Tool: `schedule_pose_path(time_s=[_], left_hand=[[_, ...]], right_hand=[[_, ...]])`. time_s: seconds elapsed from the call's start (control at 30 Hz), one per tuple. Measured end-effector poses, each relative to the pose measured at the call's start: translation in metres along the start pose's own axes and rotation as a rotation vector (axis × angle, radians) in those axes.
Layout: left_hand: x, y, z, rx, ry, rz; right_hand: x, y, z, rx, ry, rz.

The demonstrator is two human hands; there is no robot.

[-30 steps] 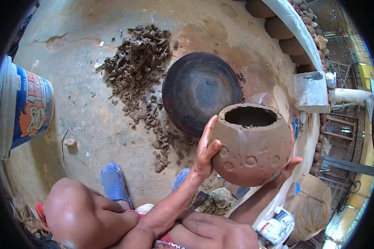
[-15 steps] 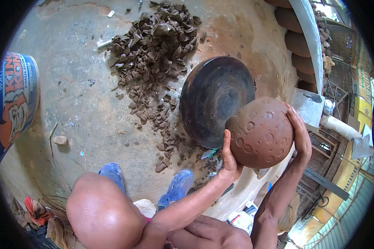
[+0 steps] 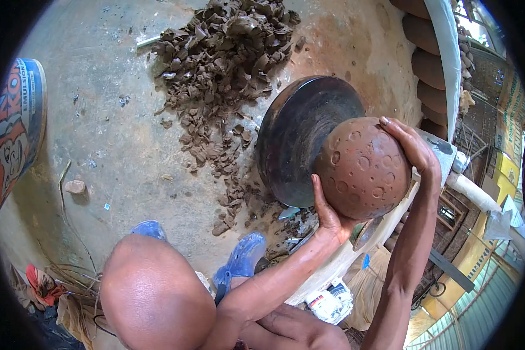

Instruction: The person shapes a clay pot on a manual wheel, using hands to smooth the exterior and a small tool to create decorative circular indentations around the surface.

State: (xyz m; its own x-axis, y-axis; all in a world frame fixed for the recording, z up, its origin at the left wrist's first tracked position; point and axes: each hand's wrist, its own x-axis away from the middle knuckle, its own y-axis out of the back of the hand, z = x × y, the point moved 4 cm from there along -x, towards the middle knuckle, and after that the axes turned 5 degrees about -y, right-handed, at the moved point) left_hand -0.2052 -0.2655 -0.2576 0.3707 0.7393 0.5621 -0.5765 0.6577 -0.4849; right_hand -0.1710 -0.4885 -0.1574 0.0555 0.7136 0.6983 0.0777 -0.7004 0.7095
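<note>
The left hand (image 3: 331,220) and right hand (image 3: 415,149) grip a round clay pot (image 3: 364,170) from both sides, dimpled base toward the person, mouth hidden, long axis unclear, at the near right of a dark turntable (image 3: 294,137); clay scraps (image 3: 227,61) lie farther left.

The pot (image 3: 364,169), mouth-up a second ago, has tipped over, dimpled base now facing the camera. On it, the right hand (image 3: 414,147) has gone from 4 to 2 o'clock, the left hand (image 3: 331,219) from 9 to about 7. With the view's shift, the bucket (image 3: 32,114) has slid further toward 9 o'clock.
</note>
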Motion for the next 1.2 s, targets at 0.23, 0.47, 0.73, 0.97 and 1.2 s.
schedule_pose_path(time_s=[0.23,0.47,0.73,0.97,1.2], left_hand=[[0.001,-0.011,-0.009,0.039,0.011,0.021],[-0.007,-0.004,-0.005,0.195,0.086,0.026],[-0.004,0.004,-0.009,0.157,0.081,0.095],[0.009,0.057,-0.022,-0.149,0.203,0.220],[0.056,0.034,-0.113,-1.596,0.257,0.605]], right_hand=[[-0.022,-0.002,0.030,0.115,0.083,0.023],[-0.037,-0.009,0.064,0.360,-0.010,0.066],[-0.022,-0.016,0.082,0.463,-0.106,0.090],[0.004,0.011,0.024,0.099,0.178,-0.470],[0.114,-0.063,-0.142,-0.486,0.209,-0.873]])
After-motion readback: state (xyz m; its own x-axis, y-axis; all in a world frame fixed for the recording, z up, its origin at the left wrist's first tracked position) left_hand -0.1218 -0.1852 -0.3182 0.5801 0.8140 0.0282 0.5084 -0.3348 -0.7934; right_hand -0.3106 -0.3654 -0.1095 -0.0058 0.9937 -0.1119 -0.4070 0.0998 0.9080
